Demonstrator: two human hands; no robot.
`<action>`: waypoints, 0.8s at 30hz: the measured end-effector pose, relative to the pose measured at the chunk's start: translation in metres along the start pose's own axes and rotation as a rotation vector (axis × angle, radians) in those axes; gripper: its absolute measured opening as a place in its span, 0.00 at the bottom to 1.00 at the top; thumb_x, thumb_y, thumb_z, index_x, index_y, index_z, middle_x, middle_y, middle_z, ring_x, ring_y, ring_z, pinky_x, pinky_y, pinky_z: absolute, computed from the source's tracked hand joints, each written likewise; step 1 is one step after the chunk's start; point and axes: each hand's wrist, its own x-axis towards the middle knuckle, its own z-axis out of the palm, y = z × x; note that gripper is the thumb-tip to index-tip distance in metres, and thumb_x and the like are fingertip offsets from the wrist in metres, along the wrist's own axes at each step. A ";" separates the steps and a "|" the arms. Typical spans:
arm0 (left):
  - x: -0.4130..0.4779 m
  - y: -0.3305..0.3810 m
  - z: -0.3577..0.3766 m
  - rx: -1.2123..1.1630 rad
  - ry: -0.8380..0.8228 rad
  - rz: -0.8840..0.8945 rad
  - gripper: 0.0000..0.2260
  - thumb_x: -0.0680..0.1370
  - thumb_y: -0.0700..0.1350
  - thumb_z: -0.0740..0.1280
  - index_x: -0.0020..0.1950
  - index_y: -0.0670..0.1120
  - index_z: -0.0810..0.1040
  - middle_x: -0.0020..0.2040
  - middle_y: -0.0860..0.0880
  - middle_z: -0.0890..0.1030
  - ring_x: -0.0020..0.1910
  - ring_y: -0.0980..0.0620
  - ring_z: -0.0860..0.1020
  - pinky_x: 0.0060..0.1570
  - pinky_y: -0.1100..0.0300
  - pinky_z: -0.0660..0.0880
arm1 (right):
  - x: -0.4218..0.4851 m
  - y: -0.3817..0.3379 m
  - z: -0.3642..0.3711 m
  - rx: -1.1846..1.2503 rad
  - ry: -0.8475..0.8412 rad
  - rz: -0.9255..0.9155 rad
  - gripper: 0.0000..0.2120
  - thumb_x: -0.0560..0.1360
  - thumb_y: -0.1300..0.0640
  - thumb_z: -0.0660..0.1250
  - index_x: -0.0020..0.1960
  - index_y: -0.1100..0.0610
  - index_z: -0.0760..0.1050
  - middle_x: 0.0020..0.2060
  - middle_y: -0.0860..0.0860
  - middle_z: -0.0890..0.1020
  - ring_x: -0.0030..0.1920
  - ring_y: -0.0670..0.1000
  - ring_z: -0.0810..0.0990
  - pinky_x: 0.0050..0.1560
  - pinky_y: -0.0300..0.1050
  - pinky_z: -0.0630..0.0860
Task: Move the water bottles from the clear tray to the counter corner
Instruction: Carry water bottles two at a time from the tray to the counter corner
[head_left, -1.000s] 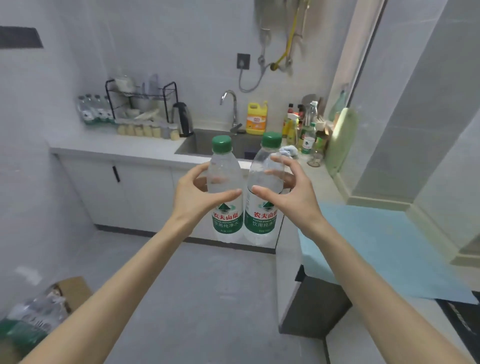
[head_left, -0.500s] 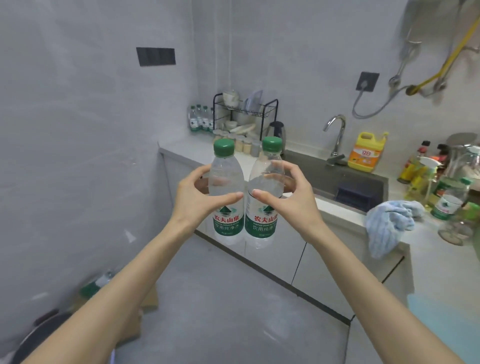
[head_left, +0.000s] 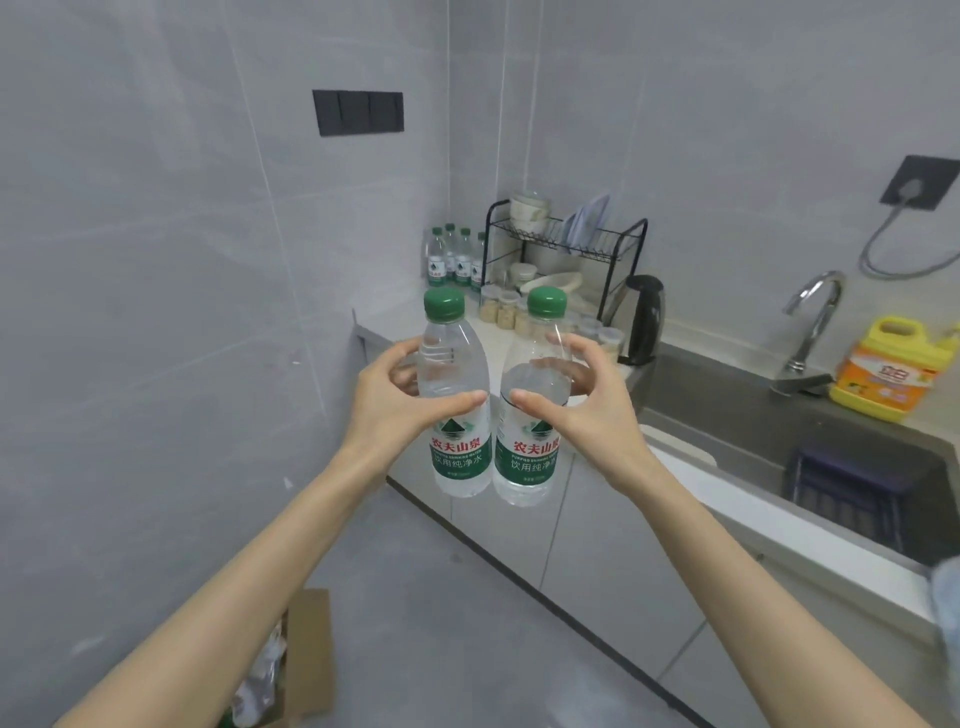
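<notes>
Kitchen counter (head_left: 400, 326) ahead: left hand (head_left: 387, 402) and right hand (head_left: 589, 413) grip water bottles (head_left: 460, 441).

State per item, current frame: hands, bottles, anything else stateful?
left hand: gripping left bottle
right hand: gripping right bottle
left bottle: capped, held off the counter
right bottle: capped, held off the counter
corner bottles: capped, standing in counter corner
faucet: no water running
cardboard box: open, on floor

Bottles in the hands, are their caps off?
No, the left bottle and the right bottle are both closed with green caps.
</notes>
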 end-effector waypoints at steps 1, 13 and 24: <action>0.019 -0.004 -0.002 0.007 -0.006 0.002 0.32 0.60 0.41 0.81 0.63 0.49 0.76 0.48 0.53 0.85 0.46 0.59 0.84 0.42 0.67 0.79 | 0.018 0.005 0.006 -0.001 0.002 0.003 0.34 0.65 0.54 0.79 0.66 0.50 0.68 0.47 0.34 0.79 0.51 0.32 0.78 0.48 0.27 0.74; 0.224 -0.066 -0.008 0.029 0.056 -0.049 0.30 0.61 0.40 0.81 0.60 0.47 0.75 0.44 0.57 0.84 0.41 0.63 0.83 0.37 0.70 0.77 | 0.220 0.088 0.063 0.004 -0.019 0.047 0.34 0.65 0.56 0.79 0.66 0.52 0.68 0.59 0.48 0.80 0.58 0.44 0.78 0.47 0.29 0.75; 0.411 -0.147 -0.002 0.046 0.172 -0.171 0.35 0.60 0.41 0.82 0.64 0.47 0.73 0.52 0.49 0.84 0.50 0.53 0.82 0.48 0.57 0.79 | 0.408 0.183 0.104 -0.074 -0.159 0.115 0.36 0.63 0.52 0.80 0.66 0.49 0.66 0.58 0.45 0.79 0.59 0.45 0.76 0.60 0.52 0.76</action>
